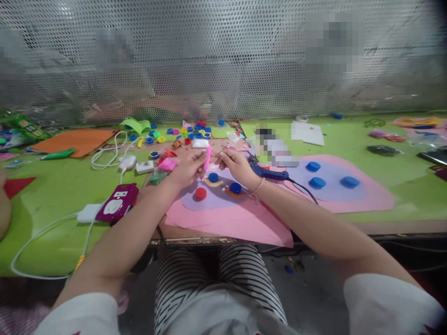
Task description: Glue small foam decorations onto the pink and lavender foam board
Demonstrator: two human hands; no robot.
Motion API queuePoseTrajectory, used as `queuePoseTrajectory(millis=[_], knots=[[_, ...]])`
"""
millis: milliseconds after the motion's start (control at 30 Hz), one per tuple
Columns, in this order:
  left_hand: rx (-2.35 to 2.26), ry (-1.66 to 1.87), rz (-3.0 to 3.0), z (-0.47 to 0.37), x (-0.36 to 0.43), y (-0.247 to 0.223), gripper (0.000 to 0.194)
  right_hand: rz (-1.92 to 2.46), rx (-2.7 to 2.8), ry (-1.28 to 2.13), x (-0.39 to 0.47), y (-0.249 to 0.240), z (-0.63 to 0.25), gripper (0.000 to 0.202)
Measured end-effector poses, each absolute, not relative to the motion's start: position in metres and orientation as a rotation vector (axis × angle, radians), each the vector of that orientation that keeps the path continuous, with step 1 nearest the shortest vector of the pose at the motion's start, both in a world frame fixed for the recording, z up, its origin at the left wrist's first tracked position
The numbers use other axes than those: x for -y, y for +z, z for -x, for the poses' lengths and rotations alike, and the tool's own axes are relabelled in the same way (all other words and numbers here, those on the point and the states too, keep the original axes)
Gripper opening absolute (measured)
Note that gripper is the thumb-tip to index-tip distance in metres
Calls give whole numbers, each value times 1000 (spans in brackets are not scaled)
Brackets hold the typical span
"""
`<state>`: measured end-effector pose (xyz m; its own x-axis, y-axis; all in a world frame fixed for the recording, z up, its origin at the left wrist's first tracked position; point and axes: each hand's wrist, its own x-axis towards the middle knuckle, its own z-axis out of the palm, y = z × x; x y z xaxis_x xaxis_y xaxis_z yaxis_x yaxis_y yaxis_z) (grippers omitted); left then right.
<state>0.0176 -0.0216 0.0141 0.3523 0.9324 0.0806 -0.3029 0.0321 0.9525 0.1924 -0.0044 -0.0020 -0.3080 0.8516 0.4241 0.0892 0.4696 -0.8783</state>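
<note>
One green packet (21,122) bears blurred lettering (34,131); left fingers (200,162) pinch a pink piece (208,158), right fingers (227,158) unclear.

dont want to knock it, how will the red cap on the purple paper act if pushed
Unless stuck down, which I cannot tell, the red cap would probably slide rather than roll, as it lies flat on the purple paper. It looks low and wide, so tipping seems unlikely.

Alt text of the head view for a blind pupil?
A person's left hand holds a long, bright pink piece, the right hand close beside it, above pink and lilac paper bearing two round blue caps and one round red cap. To the right, similar pink and lilac paper carries three round blue caps.
</note>
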Motion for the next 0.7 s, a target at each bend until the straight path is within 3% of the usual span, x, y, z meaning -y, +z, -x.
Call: queuePoseTrajectory(millis=[200,433,700], knots=[[-731,1108,-1130,-16,21,12,22,806,1703,996,5,-2,-193,41],[-747,1090,-1172,-17,21,13,28,797,1712,1027,5,-2,-193,37],[-817,1082,-1118,-17,21,11,22,751,1589,1024,-1,-8,-191,20]])
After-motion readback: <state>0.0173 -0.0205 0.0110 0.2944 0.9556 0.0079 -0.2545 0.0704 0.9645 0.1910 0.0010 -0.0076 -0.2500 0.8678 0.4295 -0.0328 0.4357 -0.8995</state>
